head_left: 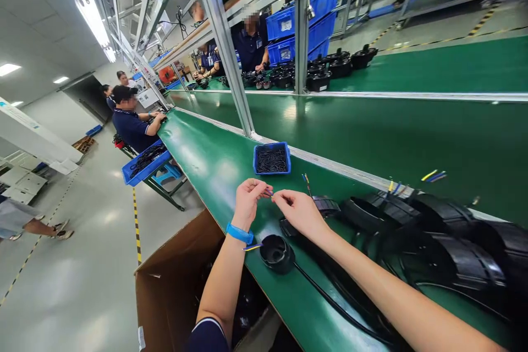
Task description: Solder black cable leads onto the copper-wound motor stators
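My left hand (248,199) and my right hand (299,210) meet over the green bench top (214,165), both pinched on thin coloured wire ends (269,193) held between them. A blue band circles my left wrist. Just below my hands lies a round black part (276,253) with a black cable trailing to the right. A small blue tray (271,158) of thin black pieces sits just beyond my hands.
A row of black round parts (433,231) with coloured leads lies to the right. An open cardboard box (173,280) stands on the floor below the bench. Metal frame posts (231,55) rise behind the tray. Other people work at benches further along.
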Demonstrator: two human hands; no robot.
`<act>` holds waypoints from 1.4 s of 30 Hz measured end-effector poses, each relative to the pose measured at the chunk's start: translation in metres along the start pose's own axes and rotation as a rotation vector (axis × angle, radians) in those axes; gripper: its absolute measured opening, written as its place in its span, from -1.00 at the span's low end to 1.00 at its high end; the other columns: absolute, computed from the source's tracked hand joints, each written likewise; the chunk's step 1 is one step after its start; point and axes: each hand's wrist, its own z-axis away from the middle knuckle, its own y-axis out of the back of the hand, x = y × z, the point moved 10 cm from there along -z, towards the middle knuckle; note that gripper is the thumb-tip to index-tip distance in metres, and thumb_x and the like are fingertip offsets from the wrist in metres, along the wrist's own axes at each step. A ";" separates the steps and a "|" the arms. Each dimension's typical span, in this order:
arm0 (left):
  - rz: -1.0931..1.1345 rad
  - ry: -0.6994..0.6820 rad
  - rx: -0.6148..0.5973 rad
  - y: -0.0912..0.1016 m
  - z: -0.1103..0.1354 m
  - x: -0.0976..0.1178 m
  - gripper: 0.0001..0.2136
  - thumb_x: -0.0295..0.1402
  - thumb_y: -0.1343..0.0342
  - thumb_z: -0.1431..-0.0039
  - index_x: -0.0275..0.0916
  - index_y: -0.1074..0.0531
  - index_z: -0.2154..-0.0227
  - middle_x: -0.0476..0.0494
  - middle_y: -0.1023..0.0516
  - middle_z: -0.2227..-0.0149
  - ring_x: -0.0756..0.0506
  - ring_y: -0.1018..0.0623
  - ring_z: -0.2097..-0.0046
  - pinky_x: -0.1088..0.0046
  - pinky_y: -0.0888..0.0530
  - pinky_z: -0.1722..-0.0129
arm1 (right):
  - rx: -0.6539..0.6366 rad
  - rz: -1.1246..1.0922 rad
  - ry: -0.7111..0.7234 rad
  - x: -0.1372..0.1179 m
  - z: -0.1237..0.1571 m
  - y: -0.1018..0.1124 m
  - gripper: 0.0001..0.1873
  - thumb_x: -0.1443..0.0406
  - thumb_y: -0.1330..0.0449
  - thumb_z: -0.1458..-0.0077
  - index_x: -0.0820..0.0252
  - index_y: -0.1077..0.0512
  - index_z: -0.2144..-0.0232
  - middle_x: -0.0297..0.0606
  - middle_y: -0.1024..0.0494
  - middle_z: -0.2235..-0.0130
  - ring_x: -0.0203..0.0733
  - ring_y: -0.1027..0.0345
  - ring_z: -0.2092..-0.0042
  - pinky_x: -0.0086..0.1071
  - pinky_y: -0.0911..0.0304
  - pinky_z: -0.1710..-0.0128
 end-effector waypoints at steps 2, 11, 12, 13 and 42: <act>0.013 -0.007 0.023 0.002 -0.001 0.002 -0.67 -0.21 -0.43 0.11 -0.31 -0.46 0.44 -0.13 -0.60 0.42 -0.02 -0.56 0.41 0.43 -0.47 0.32 | 0.002 -0.013 0.005 0.000 0.000 0.000 -0.60 0.05 0.02 -0.09 0.16 -0.41 0.56 -0.31 -0.38 0.54 -0.19 -0.22 0.44 -0.36 -0.12 0.41; -0.005 0.001 0.027 0.008 -0.003 0.000 -0.71 -0.25 -0.42 0.09 -0.32 -0.46 0.44 -0.14 -0.60 0.43 -0.02 -0.57 0.41 0.44 -0.47 0.33 | 0.001 -0.027 0.015 0.000 -0.001 0.000 -0.61 0.04 -0.01 -0.10 0.16 -0.41 0.56 -0.32 -0.36 0.55 -0.19 -0.21 0.45 -0.37 -0.13 0.40; -0.001 0.006 0.017 0.007 -0.003 -0.001 -0.71 -0.26 -0.42 0.08 -0.32 -0.46 0.44 -0.13 -0.60 0.43 -0.01 -0.56 0.42 0.44 -0.47 0.33 | 0.001 -0.026 0.015 0.000 -0.001 0.001 -0.61 0.04 -0.01 -0.10 0.16 -0.42 0.55 -0.32 -0.36 0.55 -0.19 -0.22 0.45 -0.37 -0.14 0.41; 0.002 0.012 0.008 0.006 -0.003 -0.002 -0.71 -0.26 -0.42 0.08 -0.32 -0.46 0.44 -0.13 -0.60 0.44 -0.01 -0.56 0.42 0.45 -0.47 0.34 | 0.001 -0.026 0.016 0.000 0.000 0.001 -0.60 0.04 -0.01 -0.11 0.16 -0.42 0.55 -0.32 -0.37 0.55 -0.19 -0.22 0.45 -0.37 -0.14 0.41; -0.142 -0.086 -0.128 -0.009 0.003 0.003 -0.77 -0.29 -0.40 0.02 -0.31 -0.54 0.36 -0.10 -0.59 0.38 -0.03 -0.56 0.29 0.43 -0.45 0.17 | -0.075 0.130 -0.050 0.001 -0.002 -0.001 -0.64 0.23 0.03 -0.25 0.21 -0.44 0.48 -0.29 -0.54 0.50 -0.25 -0.40 0.51 -0.44 -0.19 0.46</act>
